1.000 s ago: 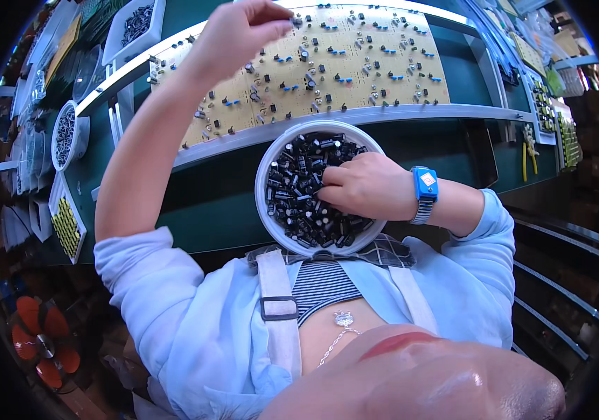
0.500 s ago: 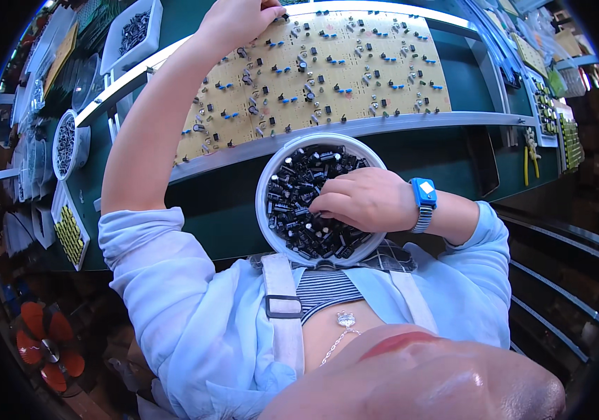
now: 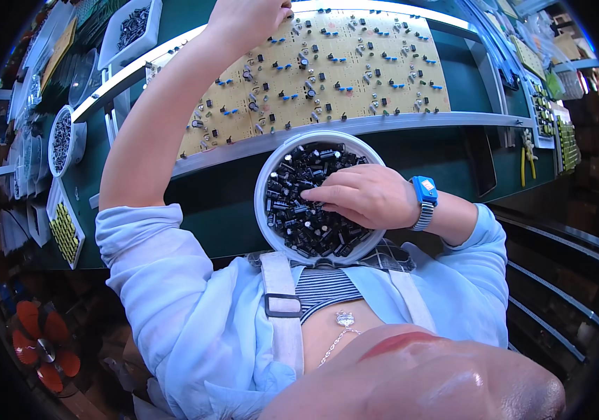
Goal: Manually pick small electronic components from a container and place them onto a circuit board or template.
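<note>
My left hand [image 3: 254,19] reaches over the far left part of a tan circuit board [image 3: 348,49], partly cut off by the upper edge of the view. Its fingertips are pinched at a small dark component [image 3: 289,15] by the board's far edge. Rows of black, blue and silvery parts stand on the board. Close to my body is a round white tub [image 3: 266,227] full of black cylindrical capacitors [image 3: 299,227]. My right hand [image 3: 366,196], palm down, has its bent fingers close together among them; what its fingertips hold is hidden.
A metal rail frame [image 3: 369,124] borders the board on the green table [image 3: 215,224]. At left stand a white bin [image 3: 110,52] and a round tub [image 3: 79,150] of small parts, with a tray of yellow-green pieces [image 3: 65,234]. Yellow-handled pliers [image 3: 527,164] lie at right.
My right hand's fingers have shifted slightly left within the tub, the index finger straighter. My left hand has moved a little up and right along the board's far edge.
</note>
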A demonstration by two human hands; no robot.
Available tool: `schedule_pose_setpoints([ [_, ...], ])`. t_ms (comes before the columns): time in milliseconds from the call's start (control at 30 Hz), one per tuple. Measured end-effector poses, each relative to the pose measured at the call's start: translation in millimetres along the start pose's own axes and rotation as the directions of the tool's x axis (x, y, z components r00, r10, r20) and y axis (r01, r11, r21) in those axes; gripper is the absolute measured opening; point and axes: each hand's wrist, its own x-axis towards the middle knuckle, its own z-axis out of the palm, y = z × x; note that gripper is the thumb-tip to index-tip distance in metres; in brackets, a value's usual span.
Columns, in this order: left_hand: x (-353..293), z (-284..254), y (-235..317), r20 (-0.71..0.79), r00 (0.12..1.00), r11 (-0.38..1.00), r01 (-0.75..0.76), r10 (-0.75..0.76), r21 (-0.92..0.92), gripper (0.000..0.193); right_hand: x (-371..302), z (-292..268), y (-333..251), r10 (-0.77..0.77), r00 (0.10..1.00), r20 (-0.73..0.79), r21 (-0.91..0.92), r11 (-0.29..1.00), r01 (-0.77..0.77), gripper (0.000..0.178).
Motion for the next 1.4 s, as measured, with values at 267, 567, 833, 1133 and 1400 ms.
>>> schedule_pose_setpoints([
  [267,-26,-15,36,-0.199,0.98,0.959,-0.078,0.024,-0.272,0.013,11,-48,20,0.045,0.965,-0.257,0.044,0.998,-0.035,0.025],
  [567,-135,-39,146,0.311,0.767,0.772,-0.349,0.561,-0.53,0.013,69,-125,146,0.237,0.742,-0.627,-0.007,0.951,-0.309,0.021],
  [833,-144,-36,150,0.334,0.729,0.774,-0.415,0.597,-0.478,0.01,86,-134,158,0.439,0.751,-0.493,-0.147,0.809,-0.569,0.022],
  [1133,-144,-36,143,0.185,0.797,0.741,-0.411,0.575,-0.531,0.007,87,-136,155,0.339,0.832,-0.44,-0.301,0.817,-0.492,0.023],
  [1400,-143,-34,141,0.137,0.837,0.717,-0.356,0.53,-0.599,0.007,85,-134,168,0.199,0.89,-0.411,-0.393,0.841,-0.37,0.02],
])
